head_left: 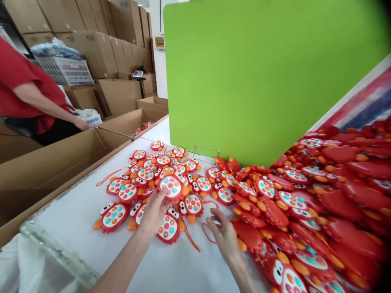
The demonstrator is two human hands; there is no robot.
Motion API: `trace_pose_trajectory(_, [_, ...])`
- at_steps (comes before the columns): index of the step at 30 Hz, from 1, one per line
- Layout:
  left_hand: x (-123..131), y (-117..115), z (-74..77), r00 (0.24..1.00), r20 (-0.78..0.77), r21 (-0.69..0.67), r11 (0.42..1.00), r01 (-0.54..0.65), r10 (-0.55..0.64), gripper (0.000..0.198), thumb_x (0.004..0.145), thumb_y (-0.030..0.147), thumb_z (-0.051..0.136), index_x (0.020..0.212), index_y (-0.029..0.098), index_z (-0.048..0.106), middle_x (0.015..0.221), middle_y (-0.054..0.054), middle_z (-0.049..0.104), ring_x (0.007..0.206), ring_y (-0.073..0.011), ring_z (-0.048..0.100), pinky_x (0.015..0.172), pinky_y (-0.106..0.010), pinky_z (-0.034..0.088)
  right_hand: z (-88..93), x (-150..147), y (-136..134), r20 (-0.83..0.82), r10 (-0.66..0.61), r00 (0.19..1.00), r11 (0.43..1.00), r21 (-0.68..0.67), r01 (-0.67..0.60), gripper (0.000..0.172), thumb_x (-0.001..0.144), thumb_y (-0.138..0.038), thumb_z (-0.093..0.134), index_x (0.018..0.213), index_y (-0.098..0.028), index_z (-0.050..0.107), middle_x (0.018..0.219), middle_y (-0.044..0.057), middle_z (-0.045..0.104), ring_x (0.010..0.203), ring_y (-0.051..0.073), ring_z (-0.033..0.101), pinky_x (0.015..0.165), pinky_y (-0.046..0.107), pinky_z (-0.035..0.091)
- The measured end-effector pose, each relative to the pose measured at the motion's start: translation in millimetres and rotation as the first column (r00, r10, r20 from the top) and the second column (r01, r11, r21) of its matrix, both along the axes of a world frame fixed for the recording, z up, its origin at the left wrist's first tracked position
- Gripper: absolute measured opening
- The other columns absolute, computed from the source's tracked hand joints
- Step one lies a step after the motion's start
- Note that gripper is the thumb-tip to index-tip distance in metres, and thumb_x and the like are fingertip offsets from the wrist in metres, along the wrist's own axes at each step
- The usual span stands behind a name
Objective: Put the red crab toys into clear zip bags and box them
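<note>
My left hand (pixel 157 209) grips a red crab-shaped toy (pixel 171 186) by its edge, its white face with coloured round buttons turned toward me. Under and around it lie several like toys (pixel 114 216) on the white table, some with red cord loops. Close to the big heap, my right hand (pixel 222 232) hovers over the table with its fingers curled and apart, nothing visible in them. A red cord loop (pixel 208 234) lies just left of those fingers.
A large heap of the same toys (pixel 305 203) fills the right side. Behind stands a green board (pixel 259 81) with a wire stand (pixel 206 152). Open cardboard boxes (pixel 61 162) line the left edge, where a person in a red shirt (pixel 33 85) stands.
</note>
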State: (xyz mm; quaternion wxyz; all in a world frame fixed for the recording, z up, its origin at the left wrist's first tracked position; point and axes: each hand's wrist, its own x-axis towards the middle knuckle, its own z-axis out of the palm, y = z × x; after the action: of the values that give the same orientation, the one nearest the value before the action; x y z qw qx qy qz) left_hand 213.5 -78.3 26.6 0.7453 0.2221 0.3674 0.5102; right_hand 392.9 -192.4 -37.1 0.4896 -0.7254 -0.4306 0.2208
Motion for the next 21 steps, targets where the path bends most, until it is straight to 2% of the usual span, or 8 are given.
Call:
trace_pose_trajectory(3, [-4, 31, 9.5, 0.998, 0.041, -0.018, 0.999, -0.036, 0.037, 0.003, 0.081, 0.018, 0.062, 0.083, 0.017, 0.061, 0.091, -0.005, 0.072, 0.092, -0.0196, 0.068, 0.080, -0.029, 0.055, 5.5, 25, 44, 0.197, 0.031, 0.980, 0.999, -0.024, -0.027, 0.032, 0.082, -0.035, 0.053, 0.107, -0.018, 0.062, 0.107, 0.012, 0.067, 0.095, 0.026, 0.064, 0.078, 0.040, 0.053])
trace_pose_trajectory(5, [-7, 37, 9.5, 0.999, 0.048, -0.043, 0.999, -0.019, 0.021, 0.005, 0.082, 0.016, 0.058, 0.086, 0.014, 0.062, 0.095, -0.011, 0.072, 0.092, -0.0221, 0.069, 0.079, -0.031, 0.055, 13.8, 39, 74, 0.334, 0.060, 0.941, 0.997, -0.066, -0.040, 0.024, 0.087, -0.028, 0.051, 0.104, -0.017, 0.063, 0.106, 0.012, 0.066, 0.099, 0.024, 0.062, 0.085, 0.042, 0.050])
trace_pose_trajectory(9, [-10, 24, -3.8, 0.998, 0.031, -0.059, 0.997, 0.048, -0.047, 0.014, 0.079, 0.015, 0.062, 0.092, 0.012, 0.065, 0.089, -0.013, 0.073, 0.083, -0.0222, 0.070, 0.073, -0.031, 0.055, 25.1, 54, 121, 0.538, 0.134, 0.832, 0.978, -0.208, -0.023, 0.021, 0.090, -0.029, 0.055, 0.106, -0.016, 0.060, 0.109, 0.006, 0.063, 0.097, 0.019, 0.061, 0.084, 0.040, 0.050])
trace_pose_trajectory(12, [-9, 6, -17.1, 0.988, 0.015, -0.066, 0.986, 0.152, -0.151, 0.022, 0.070, 0.021, 0.074, 0.089, 0.013, 0.068, 0.081, -0.010, 0.074, 0.076, -0.0210, 0.070, 0.067, -0.028, 0.054, 27.7, 56, 140, 0.620, 0.206, 0.757, 0.947, -0.320, 0.004, 0.022, 0.090, -0.031, 0.056, 0.106, -0.016, 0.060, 0.105, 0.005, 0.063, 0.089, 0.017, 0.062, 0.077, 0.036, 0.053])
trace_pose_trajectory(16, [2, -22, -31.4, 0.965, -0.011, -0.087, 0.961, 0.261, -0.263, 0.033, 0.061, 0.033, 0.082, 0.085, 0.014, 0.069, 0.076, -0.010, 0.074, 0.070, -0.0201, 0.069, 0.061, -0.026, 0.051, 42.2, 56, 135, 0.696, 0.251, 0.673, 0.930, -0.366, 0.032, 0.015, 0.090, -0.027, 0.057, 0.098, -0.014, 0.062, 0.094, 0.004, 0.065, 0.080, 0.015, 0.063, 0.071, 0.033, 0.053])
trace_pose_trajectory(18, [13, -35, -36.2, 0.956, -0.009, -0.088, 0.952, 0.293, -0.295, 0.034, 0.062, 0.038, 0.082, 0.083, 0.013, 0.069, 0.078, -0.011, 0.073, 0.074, -0.0210, 0.068, 0.061, -0.026, 0.051, 54.8, 54, 116, 0.735, 0.229, 0.638, 0.944, -0.328, 0.038, 0.012, 0.090, -0.019, 0.053, 0.091, -0.014, 0.064, 0.091, 0.006, 0.065, 0.082, 0.018, 0.064, 0.070, 0.031, 0.051])
trace_pose_trajectory(21, [34, -53, -38.6, 0.949, 0.056, -0.082, 0.945, 0.315, -0.311, 0.040, 0.066, 0.045, 0.078, 0.091, 0.015, 0.068, 0.095, -0.012, 0.071, 0.090, -0.0248, 0.066, 0.067, -0.031, 0.052, 68.1, 43, 72, 0.764, 0.178, 0.620, 0.966, -0.255, 0.037, 0.021, 0.092, -0.019, 0.044, 0.092, -0.017, 0.065, 0.096, 0.012, 0.066, 0.085, 0.022, 0.065, 0.067, 0.029, 0.049])
